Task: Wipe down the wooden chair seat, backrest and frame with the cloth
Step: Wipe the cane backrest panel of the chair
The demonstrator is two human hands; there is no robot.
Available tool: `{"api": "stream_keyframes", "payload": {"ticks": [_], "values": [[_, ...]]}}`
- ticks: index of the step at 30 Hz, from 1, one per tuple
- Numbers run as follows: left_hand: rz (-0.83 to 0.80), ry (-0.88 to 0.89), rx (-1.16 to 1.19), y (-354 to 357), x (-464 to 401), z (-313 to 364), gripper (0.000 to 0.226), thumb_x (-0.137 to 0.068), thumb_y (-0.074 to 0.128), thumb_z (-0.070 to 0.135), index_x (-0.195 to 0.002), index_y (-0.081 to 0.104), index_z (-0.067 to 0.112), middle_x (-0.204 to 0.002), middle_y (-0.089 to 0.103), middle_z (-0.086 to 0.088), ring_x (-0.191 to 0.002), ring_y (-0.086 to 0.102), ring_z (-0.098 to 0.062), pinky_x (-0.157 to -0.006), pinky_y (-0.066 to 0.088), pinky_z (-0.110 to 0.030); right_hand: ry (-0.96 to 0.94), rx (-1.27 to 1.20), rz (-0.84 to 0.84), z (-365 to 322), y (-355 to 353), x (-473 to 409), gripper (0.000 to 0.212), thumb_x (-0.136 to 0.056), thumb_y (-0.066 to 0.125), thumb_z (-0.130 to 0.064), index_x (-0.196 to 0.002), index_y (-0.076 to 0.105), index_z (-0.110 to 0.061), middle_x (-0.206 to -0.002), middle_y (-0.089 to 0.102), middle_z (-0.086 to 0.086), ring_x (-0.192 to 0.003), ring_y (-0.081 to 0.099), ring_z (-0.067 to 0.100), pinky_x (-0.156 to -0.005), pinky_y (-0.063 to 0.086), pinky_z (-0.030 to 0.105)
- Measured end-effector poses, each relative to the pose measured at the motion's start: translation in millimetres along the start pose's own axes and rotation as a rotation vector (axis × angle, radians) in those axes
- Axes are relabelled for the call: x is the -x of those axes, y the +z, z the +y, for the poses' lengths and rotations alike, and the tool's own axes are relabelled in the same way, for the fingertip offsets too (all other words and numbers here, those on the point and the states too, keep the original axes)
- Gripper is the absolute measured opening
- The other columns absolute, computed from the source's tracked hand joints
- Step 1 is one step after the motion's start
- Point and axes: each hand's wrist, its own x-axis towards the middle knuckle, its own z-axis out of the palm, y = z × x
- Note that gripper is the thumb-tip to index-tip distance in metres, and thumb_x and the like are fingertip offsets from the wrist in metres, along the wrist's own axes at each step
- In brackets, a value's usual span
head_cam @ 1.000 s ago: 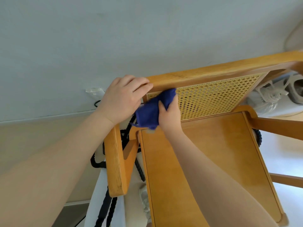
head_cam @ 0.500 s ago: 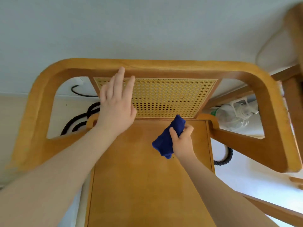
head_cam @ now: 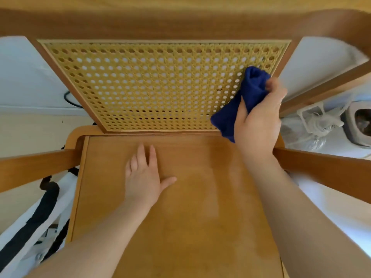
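The wooden chair fills the head view, its flat seat (head_cam: 200, 197) below and its woven cane backrest (head_cam: 150, 83) above, under a curved top rail (head_cam: 180, 19). My right hand (head_cam: 259, 125) grips a bunched dark blue cloth (head_cam: 241, 103) and presses it against the backrest's lower right corner. My left hand (head_cam: 143, 177) lies flat on the seat, fingers straight, pointing toward the backrest. Wooden armrests run out at the left (head_cam: 36, 167) and at the right (head_cam: 325, 167).
Black rope or cable (head_cam: 48, 187) and white fabric (head_cam: 30, 237) lie on the floor left of the chair. A clear plastic bag with white items (head_cam: 313, 125) and a grey object (head_cam: 359, 121) sit to the right. A pale wall shows behind the backrest.
The view has moved much closer to the chair. My left hand came off the backrest and down onto the seat. My right hand carried the cloth from the seat's back edge up onto the backrest's right side.
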Motion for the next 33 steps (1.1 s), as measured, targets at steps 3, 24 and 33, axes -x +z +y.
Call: {"api": "stream_keyframes", "payload": {"ticks": [3,24,33], "values": [[0.077,0.082,-0.093,-1.5,-7.7,-7.7,0.106,-0.069,0.034,0.081,-0.148,0.002,0.017,-0.15,0.013,-0.011,-0.134,0.019,-0.03,-0.112,0.013,-0.04,-0.094,0.179,0.101,3.9,9.9,-1.8,0.042,-0.089,0.052,-0.011,-0.129,0.043,-0.01,-0.128,0.05,0.014,-0.091,0.058,0.042,-0.062,0.035,0.032],[0.158,0.123,-0.125,4.0,-10.7,-12.1,0.108,-0.063,0.033,0.082,-0.146,0.02,0.015,-0.141,0.035,-0.012,-0.119,0.039,-0.029,-0.098,0.034,-0.041,-0.199,0.168,0.173,-10.9,43.4,4.1,0.031,-0.078,0.042,-0.013,-0.104,0.054,-0.003,-0.101,0.06,0.024,-0.059,0.057,0.04,-0.047,0.032,0.027],[0.117,0.12,-0.142,-2.3,-8.5,-6.9,0.106,-0.068,0.034,0.081,-0.148,0.01,0.015,-0.147,0.025,-0.011,-0.126,0.032,-0.028,-0.108,0.023,-0.041,-0.362,0.348,-0.14,2.3,46.8,29.0,0.05,-0.066,0.07,-0.001,-0.101,0.038,-0.017,-0.096,0.06,0.021,-0.037,0.041,0.029,-0.037,0.025,0.016]]}}
